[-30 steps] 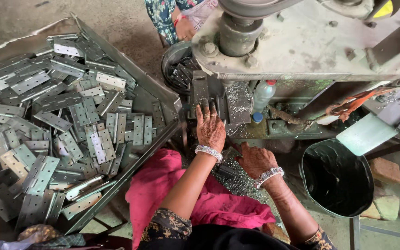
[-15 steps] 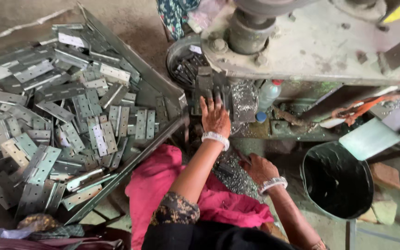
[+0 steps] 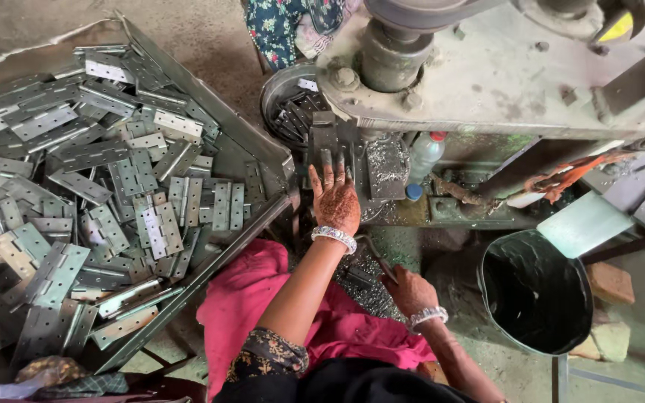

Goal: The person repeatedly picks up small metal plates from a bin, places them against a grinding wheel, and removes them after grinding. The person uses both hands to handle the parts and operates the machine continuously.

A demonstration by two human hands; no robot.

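My left hand (image 3: 335, 200) reaches forward to the press machine (image 3: 487, 75). Its fingers are spread, and the fingertips rest on a dark metal piece (image 3: 325, 142) at the die, just below the machine's round column. It wears a beaded bracelet. My right hand (image 3: 409, 289) sits lower and to the right, above my pink-clothed lap (image 3: 248, 298). It is curled around a thin bent metal rod (image 3: 373, 254) that points up towards the press. Metal shavings (image 3: 360, 287) lie between my two hands.
A large sheet-metal tray (image 3: 248, 145) at the left is heaped with flat grey hinges (image 3: 151, 216). A round bin (image 3: 274, 86) of dark pieces stands behind the die. A black bucket (image 3: 535, 291) is at the right, a plastic bottle (image 3: 423, 157) under the machine.
My left hand stays at the die with its fingers now reaching a little further up onto the metal piece. My right hand has moved down and right, closing on the rod.
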